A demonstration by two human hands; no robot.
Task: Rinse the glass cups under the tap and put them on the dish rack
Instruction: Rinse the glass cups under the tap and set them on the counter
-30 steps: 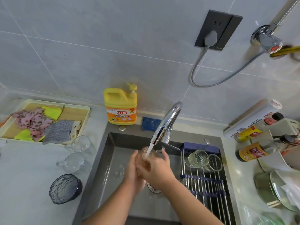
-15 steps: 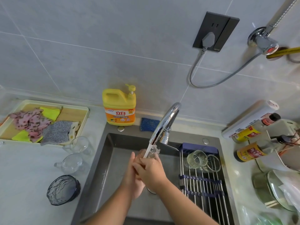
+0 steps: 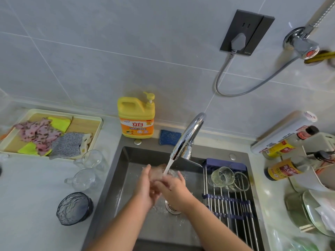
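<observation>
On my feed both hands are together over the sink (image 3: pixel 125 180), right under the tap (image 3: pixel 188 136). The left hand (image 3: pixel 145 187) wraps the glass cup (image 3: pixel 158 172) from the left side, thumb up by its rim. The right hand (image 3: pixel 175 191) curls its fingers onto the cup from the right, and the two hands touch at the cup's base. The cup is blurred by motion and splashing, so I can't tell how it is tilted. The water stream (image 3: pixel 167 166) falls from the spout onto the cup and the right hand's fingers, and droplets scatter around them.

The dish rack (image 3: pixel 228 201) spans the right part of the sink. Two glass cups lie on their sides at its far end, touching each other: a ribbed one (image 3: pixel 222 176) and a smoother one (image 3: pixel 241 181).

On the counter (image 3: pixel 27 205) left of the sink I see two clear cups, one (image 3: pixel 92 159) behind the other (image 3: pixel 84 180), and nearer me a dark blue glass bowl (image 3: pixel 74 208). Behind them a tray (image 3: pixel 54 111) holds crumpled cloths (image 3: pixel 45 134). A yellow soap bottle (image 3: pixel 136 116) stands against the wall behind the sink, with a blue sponge (image 3: pixel 170 137) just beside it.
</observation>
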